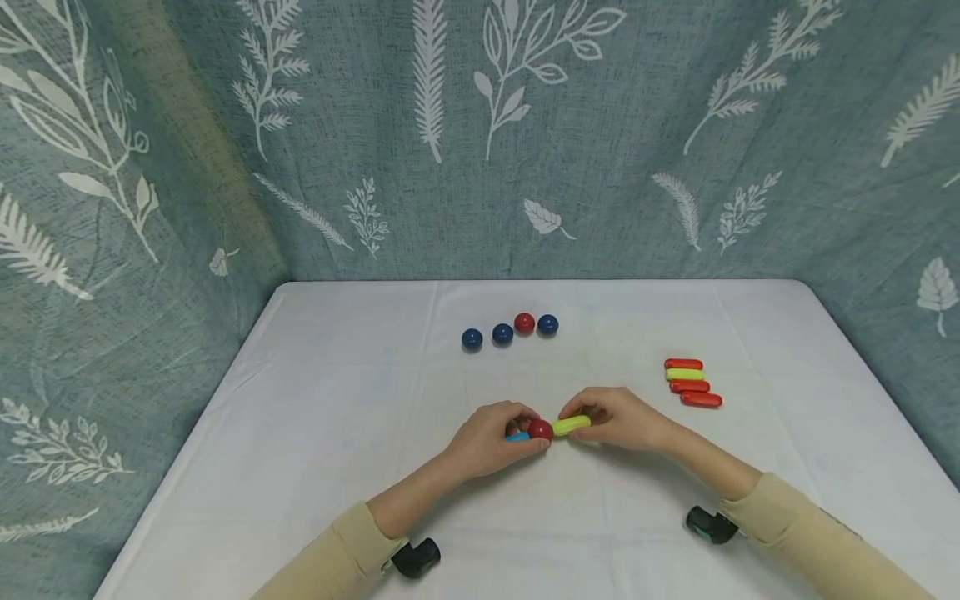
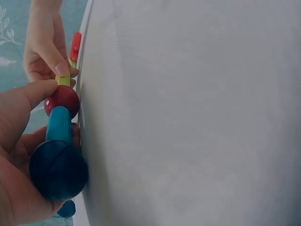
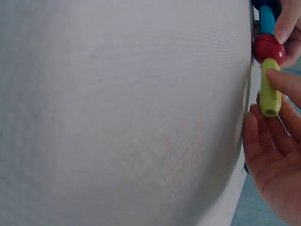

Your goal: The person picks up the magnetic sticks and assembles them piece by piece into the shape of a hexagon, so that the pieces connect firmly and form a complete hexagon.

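My left hand grips a short chain of toy building pieces, its thumb and fingers around a red ball. In the left wrist view, a light-blue rod joins that ball to a dark blue ball near the palm. My right hand pinches a yellow-green rod between thumb and fingers. One end of this rod meets the red ball, in line with the light-blue rod. Its other end is free, with a small dark spot in it.
Behind the hands, several balls lie in a loose row: dark blue ones and a red one. At the right are red rods and a yellow-green rod, side by side. A white cloth covers the table; a patterned curtain hangs behind.
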Motion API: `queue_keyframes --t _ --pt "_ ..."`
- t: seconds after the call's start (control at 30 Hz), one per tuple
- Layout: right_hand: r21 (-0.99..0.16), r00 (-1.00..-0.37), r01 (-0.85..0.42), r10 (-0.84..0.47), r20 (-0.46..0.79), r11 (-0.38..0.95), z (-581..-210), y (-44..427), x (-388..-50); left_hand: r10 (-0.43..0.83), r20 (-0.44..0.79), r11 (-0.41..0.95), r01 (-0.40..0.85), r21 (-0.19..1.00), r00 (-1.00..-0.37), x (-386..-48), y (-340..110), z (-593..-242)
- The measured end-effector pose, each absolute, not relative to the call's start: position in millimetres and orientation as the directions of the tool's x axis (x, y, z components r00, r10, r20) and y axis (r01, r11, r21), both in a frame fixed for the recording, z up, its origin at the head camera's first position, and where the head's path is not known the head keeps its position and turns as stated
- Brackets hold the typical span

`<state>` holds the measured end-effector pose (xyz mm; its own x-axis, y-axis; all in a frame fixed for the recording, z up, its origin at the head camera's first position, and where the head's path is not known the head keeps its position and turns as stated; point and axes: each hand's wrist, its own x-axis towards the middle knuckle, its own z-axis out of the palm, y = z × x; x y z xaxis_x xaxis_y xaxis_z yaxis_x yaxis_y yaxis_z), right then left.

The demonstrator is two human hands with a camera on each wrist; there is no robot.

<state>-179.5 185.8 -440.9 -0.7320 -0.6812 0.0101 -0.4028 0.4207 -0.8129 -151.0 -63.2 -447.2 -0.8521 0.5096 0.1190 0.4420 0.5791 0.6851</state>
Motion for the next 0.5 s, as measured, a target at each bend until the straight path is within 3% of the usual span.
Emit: queue_keyframes --t 0.23,0.5 --pt "-0.824 -0.728 -0.404 -0.685 0.027 0.398 -443.7 183.6 -179.8 0.522 0.109 0.624 0.466 0.626 -0.846 -152.3 -52.5 -442.6" --pt "-0.815 -0.731 -0.405 -0.682 0.017 0.414 -442.6 178.5 -180.9 0.467 0.082 0.681 0.417 0.601 -0.881 -154.1 -40.9 -440.9"
